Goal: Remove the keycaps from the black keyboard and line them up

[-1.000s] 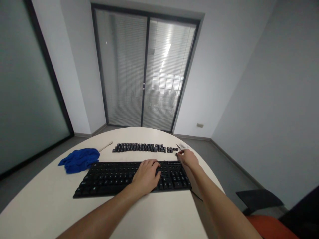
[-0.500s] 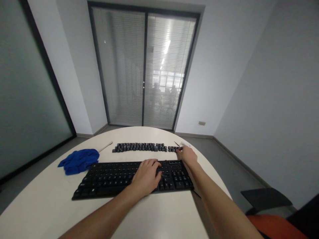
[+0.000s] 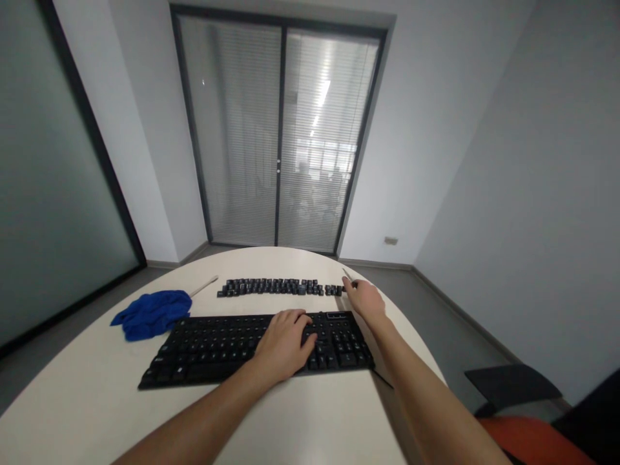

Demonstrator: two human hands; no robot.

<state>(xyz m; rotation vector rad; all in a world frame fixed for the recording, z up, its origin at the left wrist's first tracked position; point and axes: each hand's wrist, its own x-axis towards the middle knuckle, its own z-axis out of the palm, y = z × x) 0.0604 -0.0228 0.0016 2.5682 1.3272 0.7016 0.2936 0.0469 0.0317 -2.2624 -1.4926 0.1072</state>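
Observation:
A black full-size keyboard (image 3: 217,349) lies slightly turned on the table in front of me. My left hand (image 3: 287,339) rests on it right of the middle, palm down, thumb apart from the fingers. Beyond the keyboard stand rows of loose black keycaps (image 3: 271,285). At their right end is my right hand (image 3: 365,299), its fingers closed around a thin pointed tool (image 3: 347,274) that sticks up past them. The tool's exact kind is too small to make out. My right hand covers part of the last keycaps.
A crumpled blue cloth (image 3: 154,314) lies left of the keyboard, with a pale thin stick (image 3: 204,285) beside it. The keyboard cable (image 3: 382,378) runs off the right edge of the white table (image 3: 300,426). A chair (image 3: 526,433) stands at the lower right.
My right hand has turned and lifted slightly at the end of the keycap rows, and the tool's tip now points higher. The left hand has barely moved.

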